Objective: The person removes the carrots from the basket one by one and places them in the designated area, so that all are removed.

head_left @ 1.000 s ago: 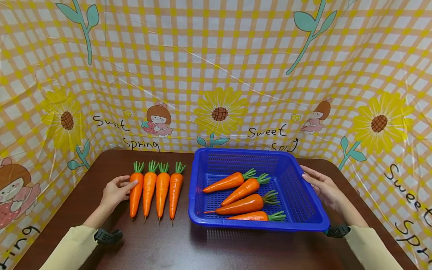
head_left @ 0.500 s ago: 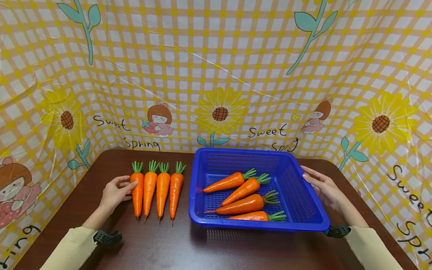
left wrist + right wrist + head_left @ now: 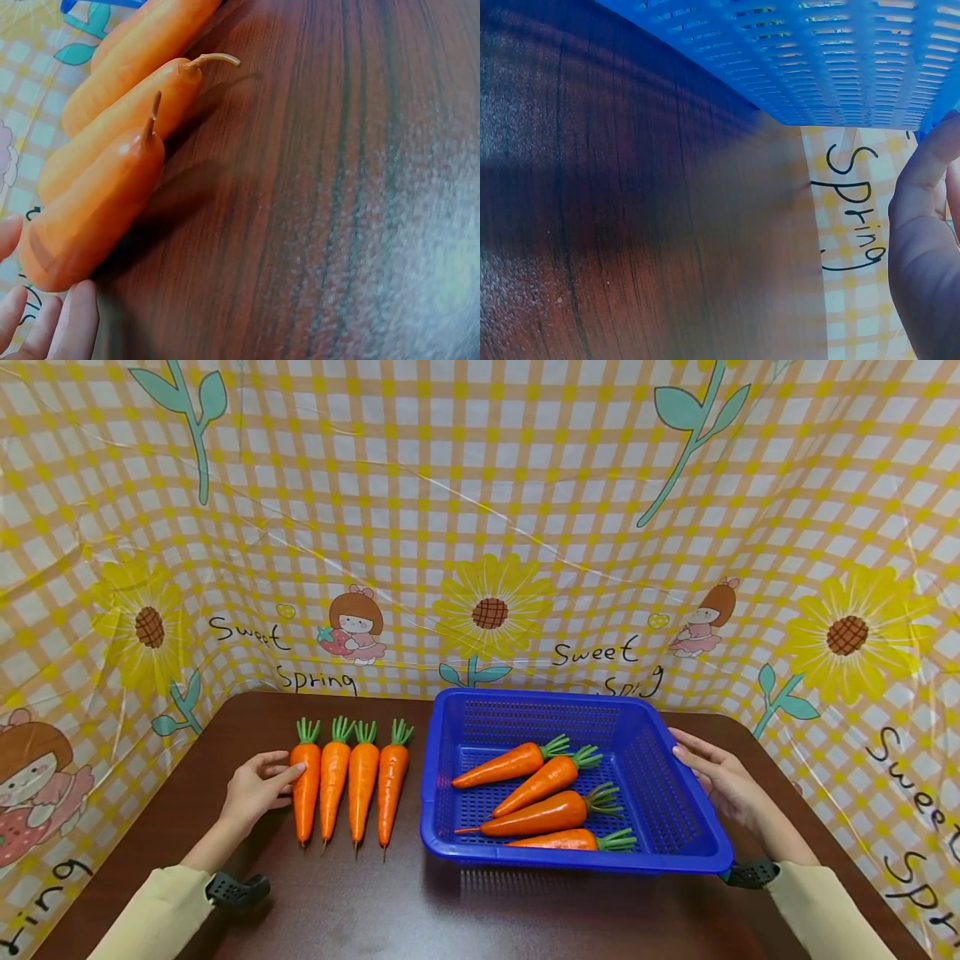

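Note:
Several orange carrots with green tops lie side by side on the table, tips toward me, left of the basket. My left hand [image 3: 257, 789] is at the leftmost carrot [image 3: 304, 793], its thumb on the upper side and its fingers along the left side. In the left wrist view that carrot [image 3: 94, 214] lies between thumb and fingertips. On the right stands a blue plastic basket [image 3: 577, 862] holding several more carrots. My right hand [image 3: 729, 785] holds its right rim, thumb over the edge; the other fingers are partly hidden. The basket wall [image 3: 832, 67] fills the top of the right wrist view.
The dark wooden table [image 3: 337, 910] ends at a checked cloth [image 3: 480, 485] with sunflowers, which hangs at the back and on both sides. A nearer carrot inside the basket [image 3: 558, 839] is partly hidden by the front rim.
The leftmost carrot's tip has swung a little to the right, nearer its neighbour, under my left hand. The right hand and the basket stay in place.

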